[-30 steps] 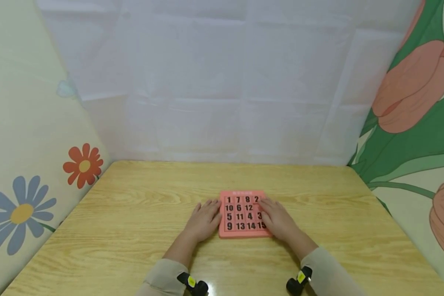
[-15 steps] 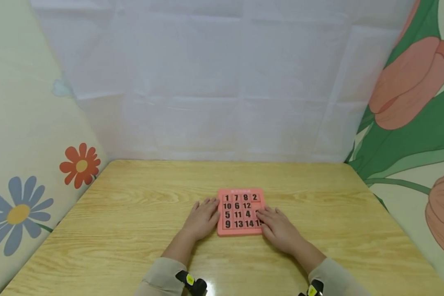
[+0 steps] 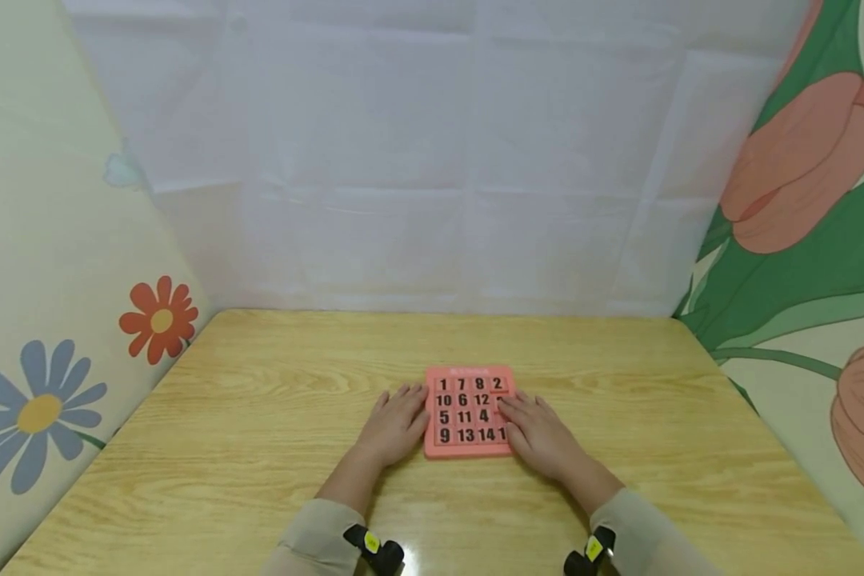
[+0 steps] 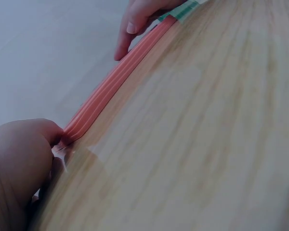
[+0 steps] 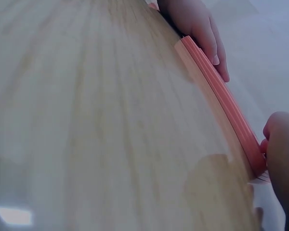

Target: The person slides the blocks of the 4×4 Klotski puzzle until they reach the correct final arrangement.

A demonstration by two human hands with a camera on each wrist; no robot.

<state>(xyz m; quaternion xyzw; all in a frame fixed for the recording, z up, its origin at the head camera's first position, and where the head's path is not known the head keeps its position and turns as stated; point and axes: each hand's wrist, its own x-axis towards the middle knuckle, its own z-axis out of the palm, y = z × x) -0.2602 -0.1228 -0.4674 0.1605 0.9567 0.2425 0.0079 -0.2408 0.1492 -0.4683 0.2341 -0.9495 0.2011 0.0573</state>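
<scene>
A pink number sliding puzzle lies flat on the wooden table, its black-numbered tiles facing up. Its top row reads 1, 7, 8, 2. Along the left edge of the frame, my left hand rests with its fingers extended, steadying nothing else; in the left wrist view its thumb touches the near corner. My right hand lies over the right side, fingertips on a tile in the second row of the last column. That tile's number is mostly covered, as are the tiles below it in the column.
Under the puzzle is a light wood-grain table. A white cloth hangs behind it, with flower-printed walls on both sides. Black wrist cameras sit on both sleeves.
My right hand first drew back down and right, then moved up again. A tile in the last column slid up into the second-row gap. The left hand stayed in place.
</scene>
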